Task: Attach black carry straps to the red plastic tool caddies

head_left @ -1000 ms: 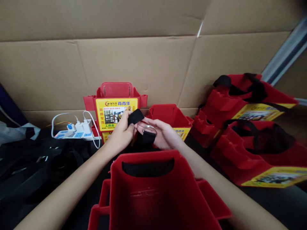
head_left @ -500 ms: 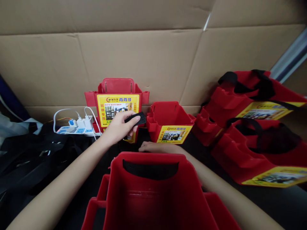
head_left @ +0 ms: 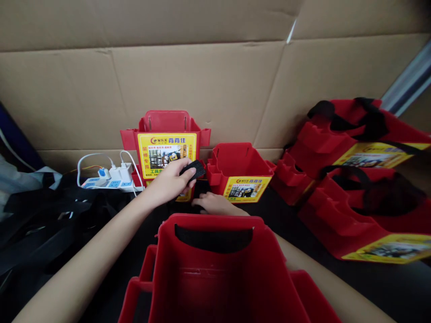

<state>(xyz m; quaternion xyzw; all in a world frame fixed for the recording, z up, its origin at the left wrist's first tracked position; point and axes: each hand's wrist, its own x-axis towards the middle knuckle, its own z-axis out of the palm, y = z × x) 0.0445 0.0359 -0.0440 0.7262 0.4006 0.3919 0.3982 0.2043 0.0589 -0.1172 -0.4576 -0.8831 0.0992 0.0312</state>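
Note:
A red plastic tool box (head_left: pixel 215 278) stands close in front of me, a black strap (head_left: pixel 213 237) lying across the inside of its far wall. Beyond its far rim my left hand (head_left: pixel 170 181) pinches the end of a black webbing strap (head_left: pixel 193 169). My right hand (head_left: pixel 213 204) reaches down behind the box's far rim; its fingers are curled low on the dark surface and what they hold is hidden.
Two red boxes with yellow labels (head_left: pixel 166 150) (head_left: pixel 240 172) stand against the cardboard wall (head_left: pixel 202 85). Strapped red boxes (head_left: pixel 353 179) lie piled at the right. A white power strip (head_left: pixel 107 179) and a heap of black straps (head_left: pixel 50 220) are at the left.
My right hand let go of the strap with the metal ring and dropped behind the box's far rim. My left hand kept the strap end and moved slightly up and away.

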